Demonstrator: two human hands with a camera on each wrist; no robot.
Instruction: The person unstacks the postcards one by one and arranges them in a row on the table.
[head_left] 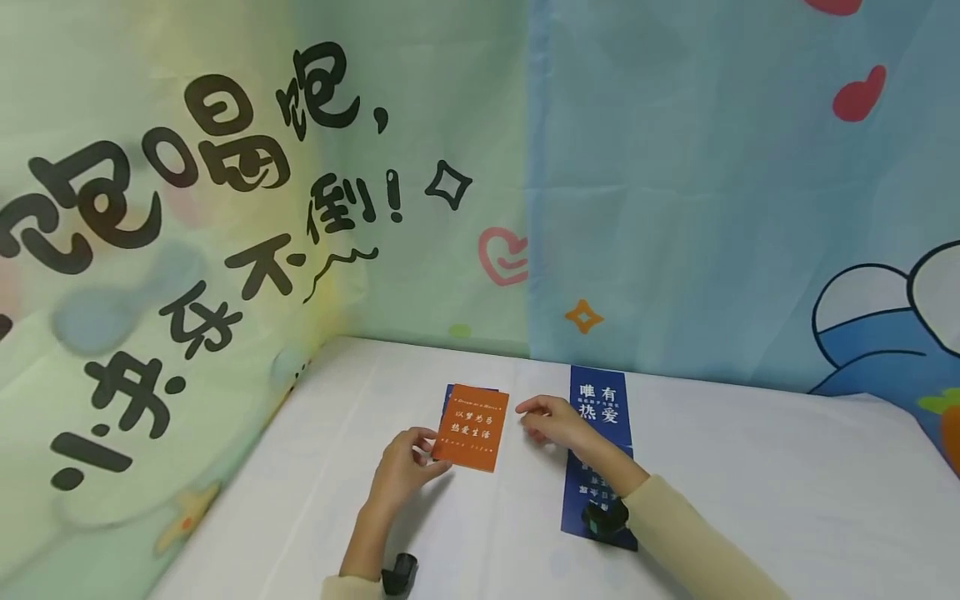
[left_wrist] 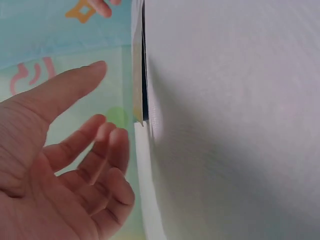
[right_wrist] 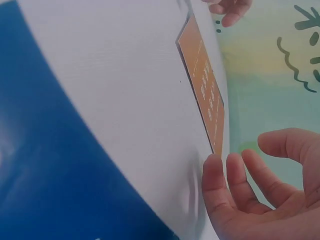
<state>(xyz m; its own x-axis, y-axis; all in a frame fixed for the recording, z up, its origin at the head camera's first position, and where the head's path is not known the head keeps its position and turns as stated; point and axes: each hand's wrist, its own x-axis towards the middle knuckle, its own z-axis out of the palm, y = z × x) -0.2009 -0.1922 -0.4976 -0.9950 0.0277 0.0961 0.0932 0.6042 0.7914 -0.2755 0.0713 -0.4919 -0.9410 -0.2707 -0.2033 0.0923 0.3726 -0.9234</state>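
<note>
An orange card with white lettering lies on the white table. A dark blue edge shows from under its upper left side, and the rest of that piece is hidden. At the card's left side is my left hand, thumb and fingers spread apart with nothing between them; in the left wrist view the hand has loosely bent fingers. My right hand hovers off the card's right edge. The right wrist view shows its fingers relaxed and the palm bare, with the orange card beyond them.
A long dark blue sheet with white characters lies under my right forearm, creased across its middle. The white table ends at printed cloth walls behind and to the left. Each wrist wears a small black camera.
</note>
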